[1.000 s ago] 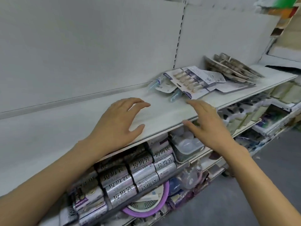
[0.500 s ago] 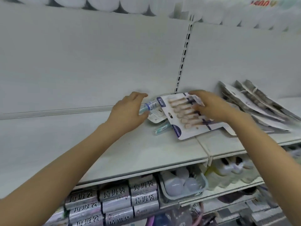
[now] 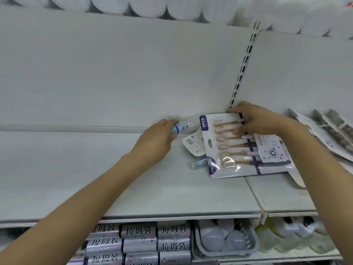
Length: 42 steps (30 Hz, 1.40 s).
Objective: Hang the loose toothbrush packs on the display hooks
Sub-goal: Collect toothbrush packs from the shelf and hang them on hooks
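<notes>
Both hands have gone from the shelf's front edge to the pile of packs at its back, and the view has tilted up with them. The left hand (image 3: 156, 142) curls around the end of a slim, clear tube-shaped toothbrush pack (image 3: 184, 126) with a blue-and-white barcode label, thumb and fingers closed on it, just left of the big six-piece pack. The right hand (image 3: 254, 119) presses down on the far end of that six-piece toothbrush pack (image 3: 242, 148), fingers spread narrowly across the handles, its fingertips (image 3: 237, 131) on the glossy plastic.

The six-piece pack is a flat white card with a purple edge and a shiny, moulded blister holding a row of pale, wood-coloured brushes; a hang slot is cut near its left side. It lies flat on the white shelf (image 3: 133, 188), straddling the seam between two shelf boards. Peeking out from under its left edge are a small rounded white card (image 3: 193, 145) with printed codes and a stubby teal, translucent tube (image 3: 198, 163).

To the right of the six-piece pack, more flat packs (image 3: 328, 132) lean overlapping like shingles. Behind it rises a slotted metal upright (image 3: 241, 71) between smooth white back panels. Below the shelf sit silvery rolls (image 3: 139, 240) with printed characters and a grey plastic basket (image 3: 225, 243).
</notes>
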### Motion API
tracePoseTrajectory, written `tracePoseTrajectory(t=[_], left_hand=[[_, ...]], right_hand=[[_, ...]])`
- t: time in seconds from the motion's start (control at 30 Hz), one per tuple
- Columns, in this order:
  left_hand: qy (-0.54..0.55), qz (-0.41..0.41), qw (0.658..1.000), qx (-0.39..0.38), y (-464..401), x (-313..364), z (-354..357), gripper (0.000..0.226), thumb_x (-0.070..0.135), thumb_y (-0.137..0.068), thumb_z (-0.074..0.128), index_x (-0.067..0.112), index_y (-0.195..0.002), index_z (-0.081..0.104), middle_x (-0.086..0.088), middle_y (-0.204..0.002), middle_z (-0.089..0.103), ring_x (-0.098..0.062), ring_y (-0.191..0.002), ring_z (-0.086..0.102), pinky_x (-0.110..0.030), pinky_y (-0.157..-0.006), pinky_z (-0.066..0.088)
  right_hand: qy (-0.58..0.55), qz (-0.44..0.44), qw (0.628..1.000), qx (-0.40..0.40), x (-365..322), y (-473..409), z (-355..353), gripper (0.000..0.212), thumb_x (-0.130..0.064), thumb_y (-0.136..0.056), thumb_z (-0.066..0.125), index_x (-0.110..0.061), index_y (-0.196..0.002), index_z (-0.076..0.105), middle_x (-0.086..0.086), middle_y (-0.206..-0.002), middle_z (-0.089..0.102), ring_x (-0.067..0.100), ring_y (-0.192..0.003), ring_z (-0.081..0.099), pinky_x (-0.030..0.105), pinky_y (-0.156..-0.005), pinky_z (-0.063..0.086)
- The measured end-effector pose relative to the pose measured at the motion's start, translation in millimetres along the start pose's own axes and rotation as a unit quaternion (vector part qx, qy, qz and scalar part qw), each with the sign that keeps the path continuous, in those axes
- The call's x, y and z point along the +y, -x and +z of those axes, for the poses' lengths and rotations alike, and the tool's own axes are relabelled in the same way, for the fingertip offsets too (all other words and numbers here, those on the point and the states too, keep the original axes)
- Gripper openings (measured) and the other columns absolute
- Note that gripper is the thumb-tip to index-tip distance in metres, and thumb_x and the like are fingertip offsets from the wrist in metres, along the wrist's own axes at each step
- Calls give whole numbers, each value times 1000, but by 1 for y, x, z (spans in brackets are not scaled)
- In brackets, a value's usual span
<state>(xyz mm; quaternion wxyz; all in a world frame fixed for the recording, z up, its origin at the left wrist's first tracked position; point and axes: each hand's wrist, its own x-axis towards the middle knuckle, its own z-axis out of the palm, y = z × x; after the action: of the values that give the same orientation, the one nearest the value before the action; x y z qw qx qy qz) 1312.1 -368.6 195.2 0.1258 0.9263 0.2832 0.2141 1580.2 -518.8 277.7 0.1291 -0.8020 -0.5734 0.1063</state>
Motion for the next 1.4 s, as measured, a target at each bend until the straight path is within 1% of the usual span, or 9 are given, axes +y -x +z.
tracePoseTrajectory(t=[0.13, 0.23, 0.4, 0.53, 0.6, 0.73, 1.07, 1.23, 1.4], left_hand=[[91, -32, 993, 69, 23, -10, -25, 43, 23, -102, 52, 27, -144, 45, 2, -129, 57, -20, -107, 58, -32, -83, 45], [206, -71, 972, 91, 43, -24, -43, 40, 19, -100, 53, 35, -135, 46, 11, -116, 58, -12, -83, 56, -23, -67, 41], [318, -82, 935, 131, 91, -52, -75, 42, 13, -98, 53, 38, -131, 49, 7, -111, 59, -12, -79, 53, -25, -69, 43], [417, -73, 890, 167, 140, -81, -109, 44, 22, -89, 51, 27, -133, 51, -5, -116, 67, -14, -77, 56, -30, -63, 44], [441, -63, 875, 187, 169, -97, -128, 45, 19, -92, 51, 18, -137, 50, -6, -113, 69, -14, -76, 57, -25, -59, 44], [462, -66, 852, 238, 232, -132, -163, 45, 18, -95, 51, 13, -139, 48, -3, -106, 69, -14, -70, 53, -23, -56, 42], [466, -134, 808, 336, 414, -218, -240, 35, 20, -102, 53, 16, -136, 56, -3, -97, 65, -13, -63, 47, -24, -51, 37], [404, -172, 824, 359, 499, -259, -278, 39, 22, -98, 52, 10, -134, 56, -1, -91, 66, -11, -60, 47, -23, -51, 39], [383, -187, 810, 402, 567, -289, -314, 34, 24, -99, 51, 10, -129, 58, -4, -93, 63, -20, -67, 47, -23, -53, 42]], right_hand=[[-31, -34, 999, 25, -18, 9, -17, 68, -15, -75, 86, -21, -135, 55, -3, -124, 52, 20, -110, 55, 33, -94, 46], [-33, -68, 995, 65, -44, 20, -27, 50, -18, -72, 89, -30, -110, 59, -4, -104, 63, 20, -95, 61, 29, -75, 45], [-49, -104, 984, 138, -113, 42, -27, 40, -31, -68, 90, -22, -90, 58, -1, -78, 62, 17, -69, 57, 33, -60, 40], [-135, -135, 967, 172, -180, 49, -14, 35, -25, -69, 91, -17, -91, 64, 7, -80, 67, 26, -71, 62, 39, -68, 49], [-187, -155, 955, 170, -216, 51, -4, 31, -21, -73, 88, -21, -97, 69, 1, -84, 72, 20, -74, 69, 37, -70, 54], [-254, -205, 934, 143, -288, 52, 28, 32, -15, -77, 84, -21, -106, 72, 1, -93, 77, 19, -82, 75, 41, -74, 63], [-303, -300, 899, 95, -478, 60, 135, 30, -19, -79, 84, -20, -106, 72, 2, -96, 77, 26, -89, 74, 55, -83, 58], [-236, -339, 899, 146, -569, 75, 165, 18, -25, -81, 81, -20, -96, 72, 0, -83, 73, 24, -78, 70, 47, -71, 56], [-293, -365, 869, 162, -651, 94, 187, 18, -21, -82, 79, -11, -94, 69, 5, -87, 74, 20, -78, 68, 38, -69, 54]])
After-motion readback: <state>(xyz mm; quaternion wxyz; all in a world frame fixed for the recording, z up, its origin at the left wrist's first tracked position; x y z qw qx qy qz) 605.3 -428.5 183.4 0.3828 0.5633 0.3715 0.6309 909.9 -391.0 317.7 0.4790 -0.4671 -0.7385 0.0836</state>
